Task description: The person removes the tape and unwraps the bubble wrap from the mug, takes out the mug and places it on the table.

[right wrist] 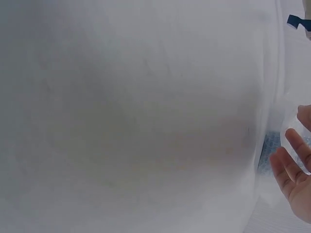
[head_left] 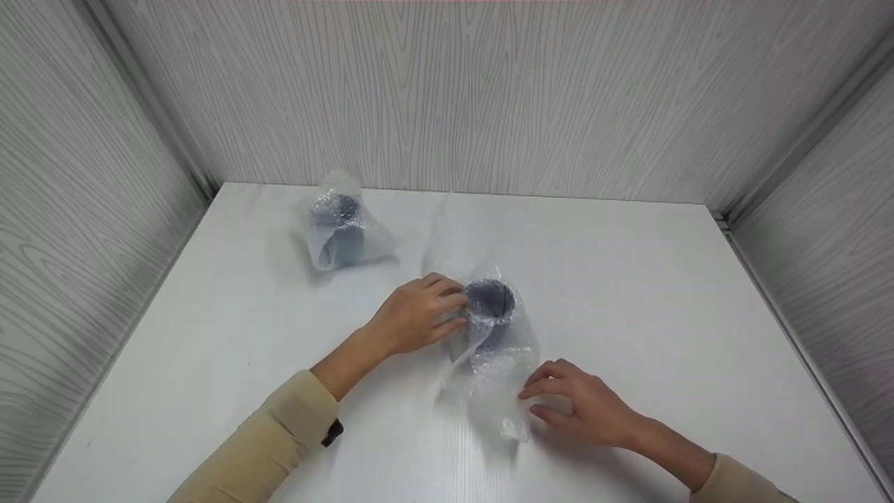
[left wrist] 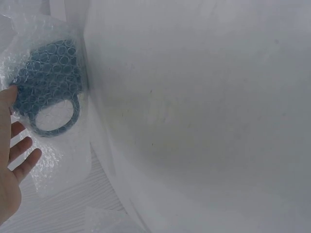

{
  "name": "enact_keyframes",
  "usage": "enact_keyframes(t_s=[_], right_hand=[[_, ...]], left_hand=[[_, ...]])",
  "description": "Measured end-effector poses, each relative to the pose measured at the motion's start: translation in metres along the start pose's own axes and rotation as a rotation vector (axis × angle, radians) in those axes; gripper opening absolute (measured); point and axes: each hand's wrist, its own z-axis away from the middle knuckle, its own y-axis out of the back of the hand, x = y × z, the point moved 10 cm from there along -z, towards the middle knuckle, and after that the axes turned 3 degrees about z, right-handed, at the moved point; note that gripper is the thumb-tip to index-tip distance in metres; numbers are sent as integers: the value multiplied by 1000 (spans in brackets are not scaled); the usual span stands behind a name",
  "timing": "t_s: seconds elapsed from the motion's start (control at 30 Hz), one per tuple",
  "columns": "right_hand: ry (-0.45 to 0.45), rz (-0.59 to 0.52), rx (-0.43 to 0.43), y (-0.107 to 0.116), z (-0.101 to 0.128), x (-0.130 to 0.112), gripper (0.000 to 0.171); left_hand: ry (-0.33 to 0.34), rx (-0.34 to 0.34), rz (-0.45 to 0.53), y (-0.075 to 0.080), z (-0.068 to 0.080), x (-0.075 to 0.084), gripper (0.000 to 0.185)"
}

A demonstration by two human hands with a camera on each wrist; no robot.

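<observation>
A blue mug (head_left: pixel 492 300) sits upright near the middle of the white table, loosely covered in clear bubble wrap (head_left: pixel 503 370). Its handle and side show through the bubbles in the left wrist view, where the mug (left wrist: pixel 53 73) appears tilted. My left hand (head_left: pixel 419 314) is at the mug's left side, its loosely bent fingertips touching the wrap near the rim. By the wrap's near end is my right hand (head_left: pixel 583 405), with slightly bent fingers at the edge of the film. Whether those fingertips touch it is unclear. The right wrist view shows this hand (right wrist: pixel 296 174) spread.
Another blue mug in bubble wrap (head_left: pixel 342 230) stands at the back left. Wood-grain panels (head_left: pixel 447 91) enclose the white table (head_left: pixel 628 279) at the back and both sides. A thin flap of wrap (head_left: pixel 457 237) extends behind the middle mug.
</observation>
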Motion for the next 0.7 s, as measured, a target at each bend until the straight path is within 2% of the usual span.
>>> enact_keyframes(t_s=[0.33,0.7], right_hand=[[-4,-17,34,17,-5,-1,18],[65,30,218,55,-24,-6,19]], left_hand=[[5,-11,8,-1,-1,0,26],[-1,0,1,0,-1,0,24]])
